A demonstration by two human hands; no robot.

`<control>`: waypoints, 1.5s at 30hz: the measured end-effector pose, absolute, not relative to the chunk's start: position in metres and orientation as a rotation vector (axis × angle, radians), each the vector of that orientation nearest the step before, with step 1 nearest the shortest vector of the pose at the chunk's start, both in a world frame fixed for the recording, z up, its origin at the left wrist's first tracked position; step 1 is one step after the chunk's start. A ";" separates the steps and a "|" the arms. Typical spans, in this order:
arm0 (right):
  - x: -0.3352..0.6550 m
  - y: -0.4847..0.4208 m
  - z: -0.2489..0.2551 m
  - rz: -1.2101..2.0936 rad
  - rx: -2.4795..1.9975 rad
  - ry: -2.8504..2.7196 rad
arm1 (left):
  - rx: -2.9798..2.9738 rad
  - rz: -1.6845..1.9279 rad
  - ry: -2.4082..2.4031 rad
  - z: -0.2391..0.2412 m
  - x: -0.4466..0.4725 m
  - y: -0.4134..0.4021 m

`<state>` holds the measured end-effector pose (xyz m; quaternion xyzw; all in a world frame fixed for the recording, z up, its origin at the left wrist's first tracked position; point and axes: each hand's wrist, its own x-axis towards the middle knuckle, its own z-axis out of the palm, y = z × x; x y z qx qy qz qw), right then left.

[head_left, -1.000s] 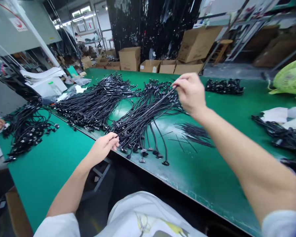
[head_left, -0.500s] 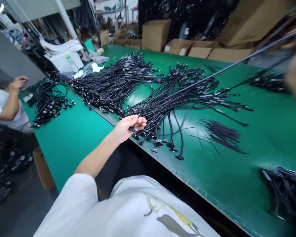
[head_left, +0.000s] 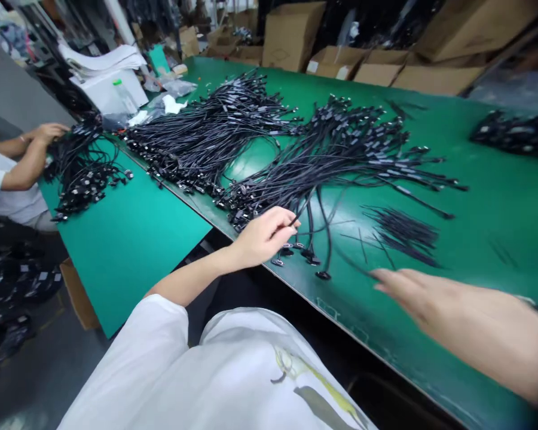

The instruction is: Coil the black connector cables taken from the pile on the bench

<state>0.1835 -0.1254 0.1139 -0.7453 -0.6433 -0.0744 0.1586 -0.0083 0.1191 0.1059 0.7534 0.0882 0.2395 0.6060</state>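
My left hand point(head_left: 269, 236) is closed at the front edge of the green table, its fingers pinched on a thin black cable. Low on the right, my right hand point(head_left: 430, 301) is blurred, with its fingers together. A thin black cable point(head_left: 355, 263) runs to its fingertips. Just beyond my left hand lies a pile of black cables point(head_left: 305, 164) with small connectors on their ends. Several connector ends point(head_left: 323, 275) hang toward the table edge beside that hand.
Another cable pile point(head_left: 210, 119) lies further left. Thin black strips point(head_left: 406, 233) rest on the green table point(head_left: 488, 209). Cardboard boxes point(head_left: 291, 39) line the back. At the left, another person's hands point(head_left: 47, 134) touch a cable heap point(head_left: 87, 173). A black bundle point(head_left: 515, 134) lies far right.
My right hand has come down from the upper right to the lower right, and the long cable stretched up there is gone from that spot. My left hand has shifted slightly right.
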 end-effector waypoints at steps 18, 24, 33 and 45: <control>0.224 -0.131 0.085 -0.445 -2.089 -1.818 | 0.901 0.482 0.277 0.126 -0.029 0.139; 0.147 -0.124 0.104 -0.037 -1.867 -2.252 | 1.561 0.320 0.110 0.099 0.002 0.099; 0.157 -0.085 0.103 0.160 -1.795 -1.280 | 1.294 0.089 -0.032 0.083 0.008 0.068; 0.113 -0.058 0.074 0.686 -1.129 -0.328 | 1.262 0.258 0.262 0.034 0.024 0.033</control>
